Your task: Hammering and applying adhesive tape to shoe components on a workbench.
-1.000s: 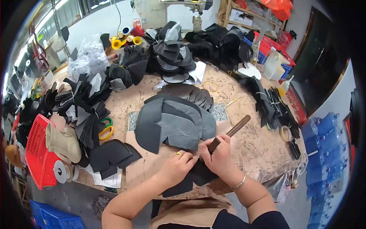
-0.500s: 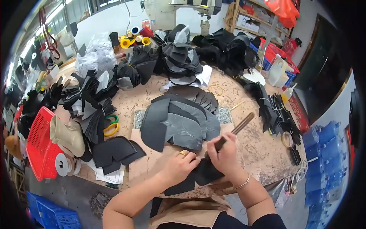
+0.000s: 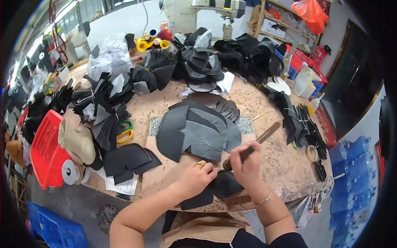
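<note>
At the table's near edge lies a black sheet piece [image 3: 197, 199] of shoe-upper shape, its right part [image 3: 226, 185] bent up or folded. My left hand [image 3: 197, 178], a ring on one finger, pinches its upper edge. Gripped in my right hand [image 3: 247, 165] is a hammer-like tool [image 3: 264, 135], with a long brown handle slanting up to the right. Its dark rounded end sits low, just above the black piece; whether they touch I cannot tell. Right beyond my hands rests a pile of black and grey cut pieces [image 3: 202, 134].
Black pieces [image 3: 129, 161] lie at left, near green and yellow scissors handles [image 3: 125, 136]. A red basket [image 3: 49, 153], a beige boot-shaped form [image 3: 74, 140] and spools [image 3: 71, 172] stand at the left edge. Black bundles [image 3: 198, 62] line the back. A tape roll [image 3: 312, 153] lies right.
The whole view has shifted slightly. My right hand and the tool have risen a little from the black piece, whose right part shows more. My left hand keeps its place.
</note>
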Available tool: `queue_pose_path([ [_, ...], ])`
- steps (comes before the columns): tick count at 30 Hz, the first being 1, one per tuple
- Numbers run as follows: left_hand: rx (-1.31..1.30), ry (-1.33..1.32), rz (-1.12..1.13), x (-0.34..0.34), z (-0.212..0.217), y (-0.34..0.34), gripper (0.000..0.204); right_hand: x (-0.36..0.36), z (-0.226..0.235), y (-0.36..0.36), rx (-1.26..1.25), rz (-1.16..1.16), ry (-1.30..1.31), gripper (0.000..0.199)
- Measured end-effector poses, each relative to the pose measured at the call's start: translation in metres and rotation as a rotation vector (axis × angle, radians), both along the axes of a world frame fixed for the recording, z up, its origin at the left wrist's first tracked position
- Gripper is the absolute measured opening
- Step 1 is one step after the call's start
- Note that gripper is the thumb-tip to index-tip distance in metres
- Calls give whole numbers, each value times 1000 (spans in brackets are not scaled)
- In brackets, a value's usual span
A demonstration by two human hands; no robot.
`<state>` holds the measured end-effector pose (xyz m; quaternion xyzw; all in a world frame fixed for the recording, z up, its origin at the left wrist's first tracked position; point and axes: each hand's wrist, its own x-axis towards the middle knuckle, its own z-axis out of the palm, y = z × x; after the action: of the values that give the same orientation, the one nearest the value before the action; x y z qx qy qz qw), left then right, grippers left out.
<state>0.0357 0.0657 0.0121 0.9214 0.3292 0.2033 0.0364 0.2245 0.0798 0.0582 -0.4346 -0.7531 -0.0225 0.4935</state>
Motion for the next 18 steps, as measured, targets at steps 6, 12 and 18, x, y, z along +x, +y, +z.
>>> queue_pose_path([
  [6, -74, -191, 35, -4, -10, -2, 23, -2, -31, 1, -61, 15, -10, 12],
  [12, -98, -127, 44, -7, -5, -5, 20, -1, -13, 6, -44, 81, -35, 13],
  [18, -34, -205, 21, -4, -12, -2, 23, -12, -22, -3, 20, 42, -5, 13],
])
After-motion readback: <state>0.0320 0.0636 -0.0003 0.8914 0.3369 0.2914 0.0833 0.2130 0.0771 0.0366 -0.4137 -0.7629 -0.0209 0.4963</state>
